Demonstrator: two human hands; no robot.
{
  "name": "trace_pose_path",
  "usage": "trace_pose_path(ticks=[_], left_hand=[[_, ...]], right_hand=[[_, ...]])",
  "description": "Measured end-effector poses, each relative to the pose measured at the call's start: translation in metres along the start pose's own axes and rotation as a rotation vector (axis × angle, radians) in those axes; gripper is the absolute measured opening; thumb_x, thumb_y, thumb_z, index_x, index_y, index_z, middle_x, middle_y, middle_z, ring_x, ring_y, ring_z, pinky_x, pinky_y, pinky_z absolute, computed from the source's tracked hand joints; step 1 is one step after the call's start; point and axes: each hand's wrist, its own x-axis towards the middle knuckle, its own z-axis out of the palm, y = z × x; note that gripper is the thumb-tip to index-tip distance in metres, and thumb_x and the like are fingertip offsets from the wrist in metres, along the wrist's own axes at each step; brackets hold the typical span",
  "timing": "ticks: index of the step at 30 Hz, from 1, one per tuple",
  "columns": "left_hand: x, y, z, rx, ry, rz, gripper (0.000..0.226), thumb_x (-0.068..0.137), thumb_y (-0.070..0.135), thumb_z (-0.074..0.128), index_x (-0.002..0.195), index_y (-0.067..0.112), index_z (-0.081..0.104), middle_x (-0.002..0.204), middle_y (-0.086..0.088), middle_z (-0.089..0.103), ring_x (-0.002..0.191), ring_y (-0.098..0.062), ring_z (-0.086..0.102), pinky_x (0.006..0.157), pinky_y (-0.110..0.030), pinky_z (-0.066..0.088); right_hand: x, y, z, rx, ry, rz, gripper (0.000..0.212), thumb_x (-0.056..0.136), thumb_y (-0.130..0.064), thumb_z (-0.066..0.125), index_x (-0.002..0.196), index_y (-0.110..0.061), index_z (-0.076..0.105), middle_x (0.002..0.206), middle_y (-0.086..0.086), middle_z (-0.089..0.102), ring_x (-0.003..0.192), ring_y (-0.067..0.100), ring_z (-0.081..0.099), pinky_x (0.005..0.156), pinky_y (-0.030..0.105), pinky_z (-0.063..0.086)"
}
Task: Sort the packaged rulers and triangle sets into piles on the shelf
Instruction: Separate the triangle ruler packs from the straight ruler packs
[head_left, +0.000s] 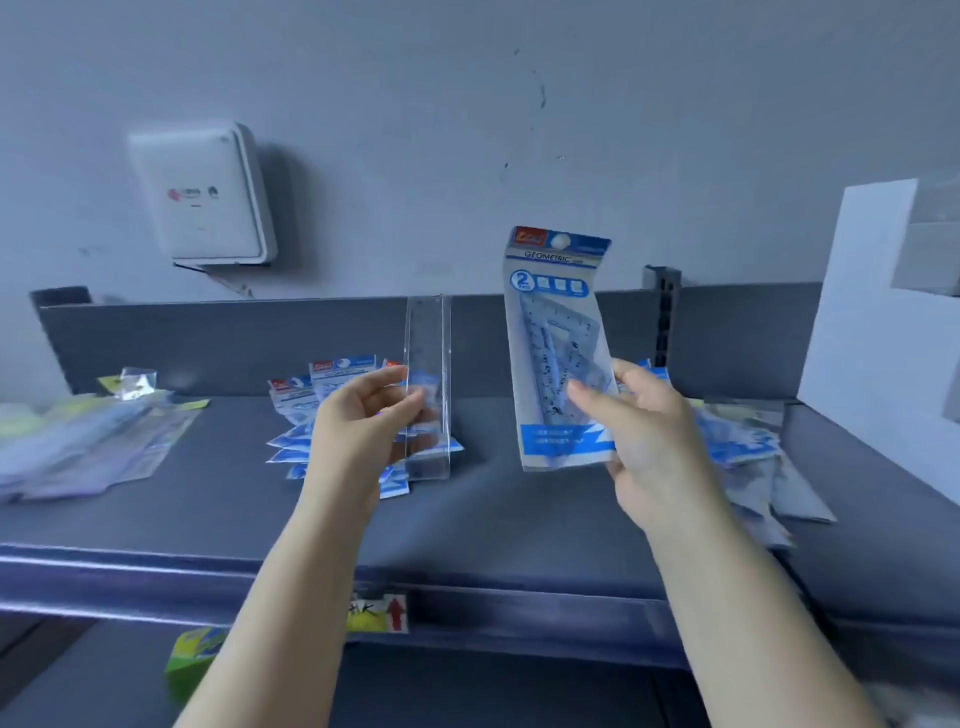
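My left hand (363, 415) pinches a clear packaged ruler (427, 364) and holds it upright above the middle of the grey shelf (493, 519). My right hand (644, 436) grips a blue-and-white "Geometric" triangle set pack (558, 332), also upright, just right of the ruler. Behind my left hand lies a pile of blue triangle set packs (306, 415). Another heap of packs (748, 447) spreads out behind my right hand. A pile of clear and yellow-green packaged rulers (88, 441) lies at the shelf's far left.
A white box (202, 192) is fixed on the wall above the shelf's left side. A white panel (883, 338) stands at the right end. The shelf's front lip carries a label with a red arrow (379, 613). A green box (195, 660) sits below.
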Motion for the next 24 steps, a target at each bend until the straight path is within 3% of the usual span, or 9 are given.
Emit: trace_pose_path(ticks=[3, 7, 12, 15, 17, 19, 22, 24], left_hand=[[-0.004, 0.001, -0.042, 0.036, 0.090, 0.091, 0.018, 0.088, -0.003, 0.059, 0.094, 0.014, 0.061, 0.076, -0.007, 0.064, 0.057, -0.009, 0.068, 0.051, -0.023, 0.056], [0.005, 0.002, -0.096, 0.074, 0.154, 0.149, 0.019, 0.088, -0.003, 0.059, 0.099, 0.012, 0.060, 0.073, -0.004, 0.063, 0.057, -0.006, 0.066, 0.051, -0.022, 0.056], [0.032, 0.004, -0.156, 0.111, 0.157, 0.132, 0.020, 0.088, -0.002, 0.059, 0.095, 0.017, 0.060, 0.077, -0.006, 0.063, 0.062, -0.009, 0.067, 0.050, -0.020, 0.054], [0.048, 0.006, -0.186, 0.129, 0.135, 0.127, 0.024, 0.087, -0.001, 0.061, 0.092, 0.022, 0.060, 0.080, -0.005, 0.063, 0.071, -0.018, 0.066, 0.052, -0.022, 0.055], [0.058, 0.008, -0.203, 0.130, 0.117, 0.117, 0.023, 0.087, -0.001, 0.061, 0.094, 0.020, 0.061, 0.081, -0.006, 0.063, 0.071, -0.019, 0.066, 0.052, -0.022, 0.055], [0.066, 0.010, -0.219, 0.144, 0.108, 0.117, 0.021, 0.088, -0.002, 0.060, 0.097, 0.018, 0.061, 0.082, -0.007, 0.064, 0.070, -0.018, 0.066, 0.052, -0.022, 0.056], [0.079, 0.016, -0.246, 0.203, 0.133, 0.155, 0.021, 0.088, -0.004, 0.059, 0.102, 0.012, 0.059, 0.081, -0.007, 0.061, 0.070, -0.019, 0.065, 0.051, -0.017, 0.054], [0.090, 0.021, -0.268, 0.255, 0.176, 0.190, 0.021, 0.088, -0.006, 0.057, 0.101, 0.011, 0.058, 0.079, -0.005, 0.059, 0.070, -0.021, 0.064, 0.049, -0.014, 0.052]], right_hand=[[-0.017, 0.020, 0.042, 0.046, -0.029, 0.023, 0.027, 0.085, 0.002, 0.060, 0.086, -0.024, 0.069, 0.084, -0.006, 0.073, 0.085, 0.017, 0.067, 0.083, 0.038, 0.052], [-0.027, 0.040, 0.092, 0.010, -0.035, 0.094, 0.039, 0.082, 0.008, 0.043, 0.081, -0.021, 0.068, 0.080, 0.001, 0.067, 0.071, 0.018, 0.059, 0.058, 0.027, 0.049], [-0.022, 0.047, 0.156, -0.087, 0.055, 0.032, 0.038, 0.081, 0.008, 0.048, 0.082, -0.025, 0.066, 0.090, 0.007, 0.069, 0.085, 0.031, 0.063, 0.080, 0.052, 0.053], [-0.006, 0.045, 0.186, -0.175, 0.119, -0.051, 0.033, 0.081, 0.004, 0.054, 0.095, -0.023, 0.065, 0.096, 0.002, 0.069, 0.090, 0.023, 0.065, 0.085, 0.053, 0.054], [0.007, 0.046, 0.199, -0.341, 0.134, -0.098, 0.045, 0.081, -0.001, 0.060, 0.123, -0.017, 0.056, 0.101, -0.002, 0.067, 0.098, 0.020, 0.063, 0.088, 0.042, 0.052], [0.015, 0.052, 0.206, -0.634, 0.141, -0.123, 0.060, 0.084, -0.007, 0.063, 0.139, -0.014, 0.039, 0.108, -0.001, 0.061, 0.103, 0.019, 0.057, 0.086, 0.033, 0.046], [0.010, 0.063, 0.220, -1.137, 0.143, -0.190, 0.059, 0.086, -0.014, 0.061, 0.140, -0.014, 0.037, 0.135, 0.007, 0.046, 0.121, 0.027, 0.046, 0.094, 0.037, 0.040], [0.001, 0.069, 0.237, -1.275, 0.104, -0.252, 0.047, 0.088, -0.015, 0.058, 0.134, -0.015, 0.045, 0.135, 0.006, 0.044, 0.123, 0.027, 0.042, 0.095, 0.035, 0.039]])
